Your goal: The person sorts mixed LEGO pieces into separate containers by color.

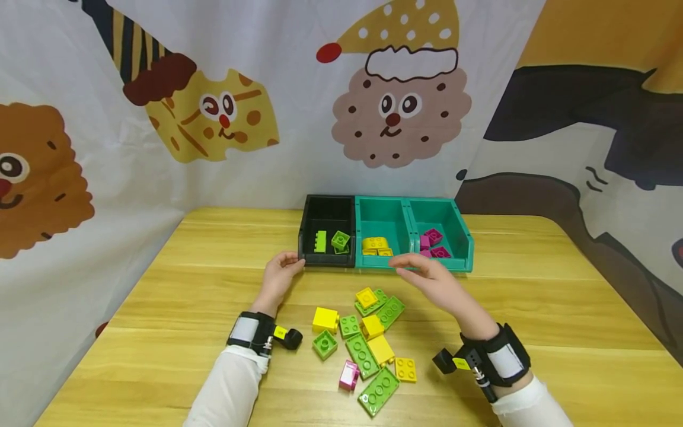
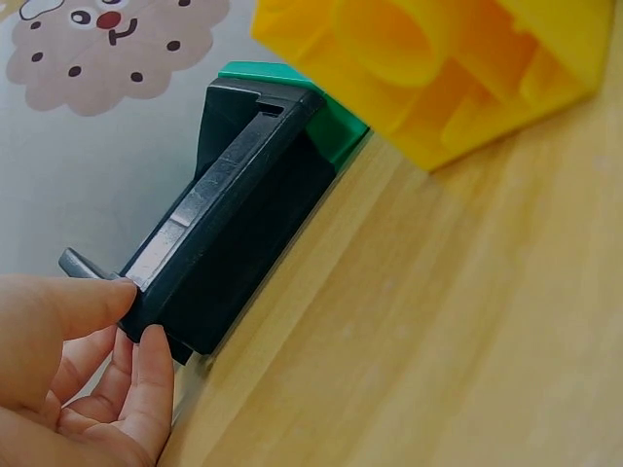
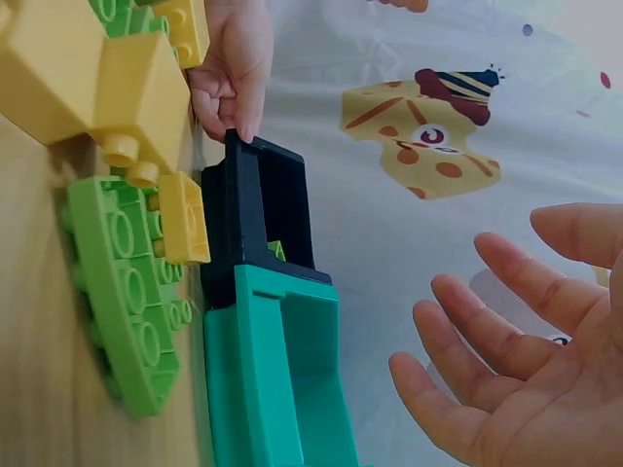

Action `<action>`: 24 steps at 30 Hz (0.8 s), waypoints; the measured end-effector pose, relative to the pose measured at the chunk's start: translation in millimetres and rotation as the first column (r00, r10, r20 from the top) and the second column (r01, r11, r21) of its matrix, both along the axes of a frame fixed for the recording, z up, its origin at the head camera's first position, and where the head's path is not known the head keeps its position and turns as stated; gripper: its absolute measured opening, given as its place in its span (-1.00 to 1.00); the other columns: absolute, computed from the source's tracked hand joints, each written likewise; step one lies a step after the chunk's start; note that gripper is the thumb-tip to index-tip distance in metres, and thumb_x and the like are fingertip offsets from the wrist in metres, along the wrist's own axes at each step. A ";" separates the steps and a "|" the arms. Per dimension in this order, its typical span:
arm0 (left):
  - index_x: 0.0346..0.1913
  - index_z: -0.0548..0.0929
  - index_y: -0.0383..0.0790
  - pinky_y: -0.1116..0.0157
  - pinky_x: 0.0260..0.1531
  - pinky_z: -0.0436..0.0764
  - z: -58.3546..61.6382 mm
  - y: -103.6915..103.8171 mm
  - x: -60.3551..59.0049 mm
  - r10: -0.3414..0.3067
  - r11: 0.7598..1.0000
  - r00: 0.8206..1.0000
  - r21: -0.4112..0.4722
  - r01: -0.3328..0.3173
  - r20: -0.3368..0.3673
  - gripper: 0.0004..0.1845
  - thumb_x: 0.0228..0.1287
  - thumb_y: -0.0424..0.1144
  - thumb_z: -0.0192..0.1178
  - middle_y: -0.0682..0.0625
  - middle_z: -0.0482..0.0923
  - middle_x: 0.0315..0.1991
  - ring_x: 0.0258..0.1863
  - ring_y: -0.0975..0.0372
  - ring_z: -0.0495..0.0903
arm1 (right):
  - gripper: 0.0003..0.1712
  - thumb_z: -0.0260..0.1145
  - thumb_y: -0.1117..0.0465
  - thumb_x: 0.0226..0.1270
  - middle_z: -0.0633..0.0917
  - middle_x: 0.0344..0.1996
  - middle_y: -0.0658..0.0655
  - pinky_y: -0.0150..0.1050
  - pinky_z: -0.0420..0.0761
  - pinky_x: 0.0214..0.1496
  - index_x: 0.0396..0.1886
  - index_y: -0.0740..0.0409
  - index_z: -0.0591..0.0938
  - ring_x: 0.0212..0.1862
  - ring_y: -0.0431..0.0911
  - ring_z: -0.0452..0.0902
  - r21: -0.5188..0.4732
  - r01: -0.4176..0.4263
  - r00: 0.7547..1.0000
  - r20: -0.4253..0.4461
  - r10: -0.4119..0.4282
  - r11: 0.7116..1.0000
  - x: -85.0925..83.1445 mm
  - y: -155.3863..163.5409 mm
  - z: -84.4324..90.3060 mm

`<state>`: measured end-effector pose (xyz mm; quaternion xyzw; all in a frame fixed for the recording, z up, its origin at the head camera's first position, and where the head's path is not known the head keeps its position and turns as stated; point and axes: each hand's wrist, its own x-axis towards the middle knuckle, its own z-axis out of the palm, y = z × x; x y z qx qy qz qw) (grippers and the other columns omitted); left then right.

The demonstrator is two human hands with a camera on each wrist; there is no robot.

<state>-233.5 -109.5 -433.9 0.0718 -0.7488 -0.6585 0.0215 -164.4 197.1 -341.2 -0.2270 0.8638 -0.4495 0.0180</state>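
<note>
we count three bins in a row on the table: one black bin [image 1: 326, 209] and two teal bins [image 1: 382, 214], [image 1: 445, 213]. in the black bin we see two green bricks [image 1: 320, 241], [image 1: 340, 240]. the middle teal bin holds yellow bricks [image 1: 374, 244], about three, though we cannot tell them apart exactly. the right teal bin holds magenta bricks [image 1: 433, 236], three or four, partly hidden by a hand. loose on the table we count six green bricks [image 1: 378, 390], six yellow bricks [image 1: 325, 319] and one pink brick [image 1: 348, 375]. we see two hands, the left hand [image 1: 278, 277] and the right hand [image 1: 434, 280], each with one wrist camera strapped behind it.
</note>
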 end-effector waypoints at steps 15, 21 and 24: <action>0.03 0.53 -0.41 0.38 -0.12 0.53 2.6 0.2 3.4 -0.005 1.000 1.000 0.011 0.004 0.013 -0.71 0.28 -0.38 0.17 -0.21 0.51 -0.07 -0.09 0.13 0.50 | -0.70 0.10 0.19 0.44 0.61 0.02 0.24 -0.34 0.56 0.02 0.04 0.24 0.57 0.05 0.08 0.52 0.059 -0.062 0.996 0.064 0.058 0.996 26.3 11.7 -16.0; 0.02 0.53 -0.42 0.36 -0.11 0.53 3.3 0.2 3.9 -0.004 1.000 1.000 0.000 0.004 0.009 -0.71 0.28 -0.37 0.18 -0.23 0.52 -0.07 -0.09 0.11 0.50 | -0.71 0.09 0.22 0.44 0.62 -0.01 0.24 -0.37 0.55 0.02 0.02 0.27 0.58 0.03 -0.06 0.53 0.038 0.037 0.999 0.015 -0.038 0.999 22.8 27.9 -13.9; 0.02 0.53 -0.42 0.36 -0.12 0.52 3.1 -0.3 3.5 -0.007 1.000 1.000 -0.004 0.007 0.007 -0.72 0.28 -0.37 0.17 -0.22 0.52 -0.07 -0.09 0.11 0.49 | -0.69 0.07 0.21 0.46 0.61 0.00 0.25 -0.42 0.51 0.01 0.03 0.29 0.57 -0.02 -0.31 0.48 0.017 0.138 0.990 0.007 -0.138 0.990 19.6 40.5 -10.2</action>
